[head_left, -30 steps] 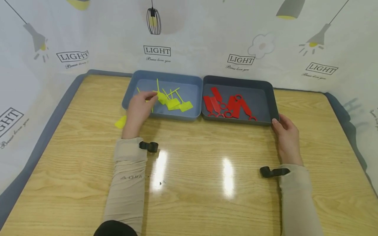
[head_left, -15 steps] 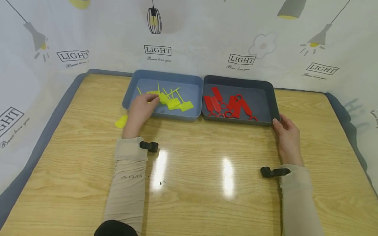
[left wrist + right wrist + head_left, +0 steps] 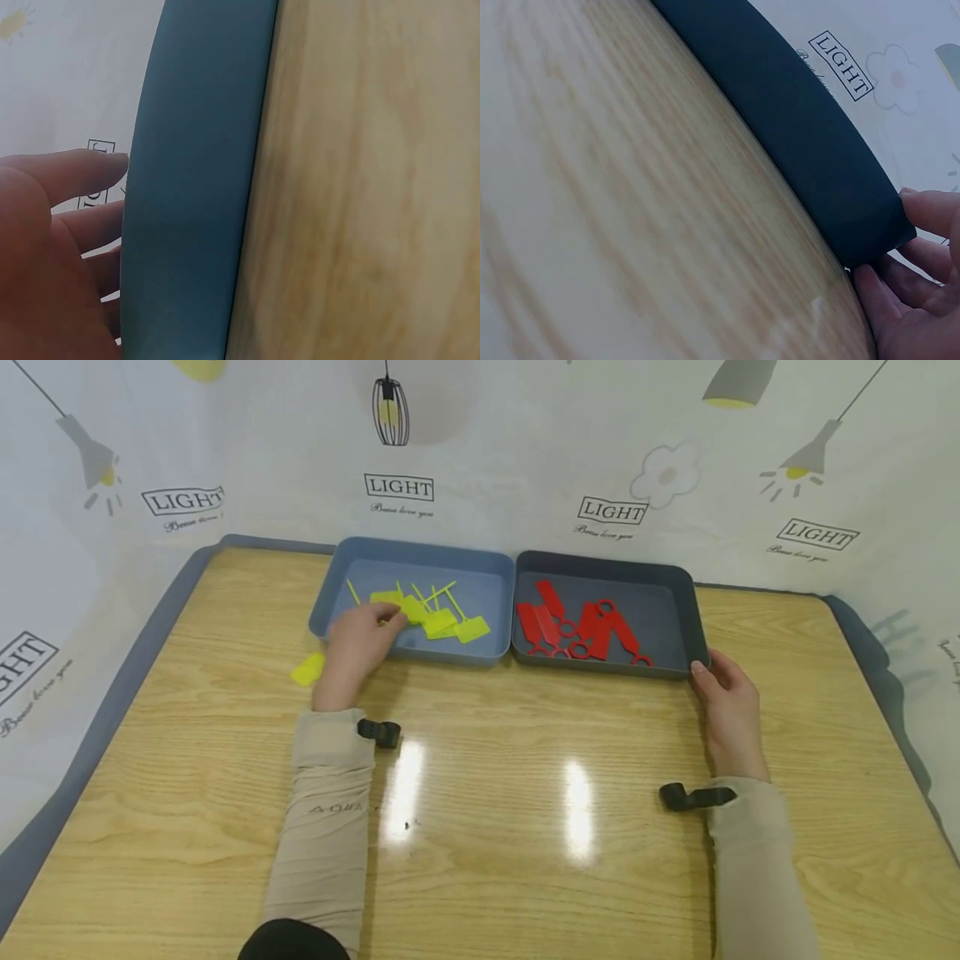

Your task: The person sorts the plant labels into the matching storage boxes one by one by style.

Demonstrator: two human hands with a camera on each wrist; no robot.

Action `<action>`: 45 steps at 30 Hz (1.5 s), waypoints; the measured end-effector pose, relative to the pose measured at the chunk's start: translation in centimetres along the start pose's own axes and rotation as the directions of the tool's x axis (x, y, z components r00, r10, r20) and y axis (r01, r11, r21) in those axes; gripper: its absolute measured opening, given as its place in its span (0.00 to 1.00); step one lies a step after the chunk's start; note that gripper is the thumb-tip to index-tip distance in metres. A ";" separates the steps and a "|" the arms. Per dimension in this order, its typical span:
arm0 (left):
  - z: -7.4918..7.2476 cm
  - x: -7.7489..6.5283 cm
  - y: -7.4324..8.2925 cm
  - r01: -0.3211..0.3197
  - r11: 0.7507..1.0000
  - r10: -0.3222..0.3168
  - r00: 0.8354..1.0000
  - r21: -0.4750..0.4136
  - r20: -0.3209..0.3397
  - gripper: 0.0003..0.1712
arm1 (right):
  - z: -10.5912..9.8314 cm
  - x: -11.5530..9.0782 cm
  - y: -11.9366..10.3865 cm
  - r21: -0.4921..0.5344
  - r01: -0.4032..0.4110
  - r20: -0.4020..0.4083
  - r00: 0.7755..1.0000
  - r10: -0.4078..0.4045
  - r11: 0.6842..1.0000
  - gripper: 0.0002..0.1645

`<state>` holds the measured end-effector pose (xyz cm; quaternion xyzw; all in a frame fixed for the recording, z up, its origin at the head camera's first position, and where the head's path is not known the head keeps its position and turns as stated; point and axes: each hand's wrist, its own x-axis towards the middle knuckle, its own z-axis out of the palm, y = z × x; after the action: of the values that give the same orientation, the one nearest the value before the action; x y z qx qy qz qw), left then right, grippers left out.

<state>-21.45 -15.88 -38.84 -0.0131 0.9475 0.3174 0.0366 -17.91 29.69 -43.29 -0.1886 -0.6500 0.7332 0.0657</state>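
Observation:
My left hand (image 3: 363, 635) reaches over the front left corner of the blue tray (image 3: 480, 652), its fingertips right at the yellow tags (image 3: 441, 622) with thin stems lying inside. In the left wrist view, thumb and fingers (image 3: 82, 172) are spread apart, the fingertips hidden behind the tray wall. At the front right corner of the dark grey tray (image 3: 667, 610), my right hand (image 3: 729, 702) grips the rim, thumb on top and fingers outside. Several flat red tags (image 3: 596, 631) with ring ends lie in that tray, mostly in its left half.
Another yellow piece (image 3: 307, 670) lies on the wooden table (image 3: 495, 760), left of the blue tray and partly behind the left wrist. The trays stand side by side. A white printed cloth (image 3: 495, 460) rises behind the table.
My left hand has shifted slightly right and lower over the blue tray. The upright stem near its fingertips has sunk among the other yellow tags. My right hand has stayed on the dark tray.

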 end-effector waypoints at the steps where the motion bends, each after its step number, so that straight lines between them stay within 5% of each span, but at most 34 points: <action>1: 0.1 0.0 0.0 -0.003 1.000 0.003 1.000 0.014 0.001 0.25 | 0.0 0.0 0.0 -0.001 0.001 -0.001 1.000 -0.001 1.000 0.35; 8: 0.2 -0.2 0.1 -0.014 0.998 0.012 0.999 0.059 0.038 0.25 | 0.0 0.0 0.1 -0.014 0.010 0.000 1.000 -0.010 1.000 0.34; 20: 0.1 -0.5 -0.2 -0.062 0.998 0.062 0.997 -0.004 0.035 0.26 | 0.1 0.1 0.0 -0.009 0.014 0.014 1.000 -0.013 1.000 0.34; 26: -0.2 -0.8 -0.5 -0.043 0.990 0.044 0.999 -0.137 0.008 0.26 | 0.2 0.0 0.0 -0.007 0.014 0.015 1.000 -0.014 1.000 0.34; 37: -1.4 -1.9 -1.7 -0.052 0.935 0.022 0.996 -0.350 -0.089 0.25 | 0.0 -0.1 0.0 -0.025 -0.004 0.014 1.000 0.004 1.000 0.35; 45: -2.8 -3.6 -1.9 -0.084 0.928 0.051 0.994 -0.363 -0.099 0.23 | -0.2 0.1 0.1 -0.032 0.005 0.022 1.000 -0.005 0.999 0.35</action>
<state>-17.98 -19.11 -37.48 -0.0011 0.8723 0.4886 -0.0188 -17.93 29.86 -43.47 -0.1801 -0.6627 0.7246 0.0575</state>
